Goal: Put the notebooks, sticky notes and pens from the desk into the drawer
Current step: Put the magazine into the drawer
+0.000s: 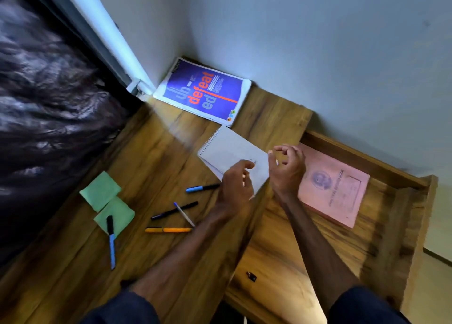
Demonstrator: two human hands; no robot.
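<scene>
Spiral notebook (232,150): on the table (151,152), beside the open drawer (391,213).
Left hand (234,186): on the spiral notebook's near edge, fingers curled; cannot tell if they grip it.
Right hand (287,169): at its right edge, fingers loosely curled, empty.
Pink notebook (337,194): right of it, in the drawer.
Pens (175,210), sticky notes (100,191): left of it.

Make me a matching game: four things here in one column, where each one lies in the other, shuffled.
Things:
1 pink notebook
2 blue notebook
3 white spiral notebook
4 nearer green sticky notes

Places:
a partly behind the left hand
b in the open drawer
c under a blue-black pen
d far corner of the desk, by the wall

Pairs: 1b, 2d, 3a, 4c.
</scene>
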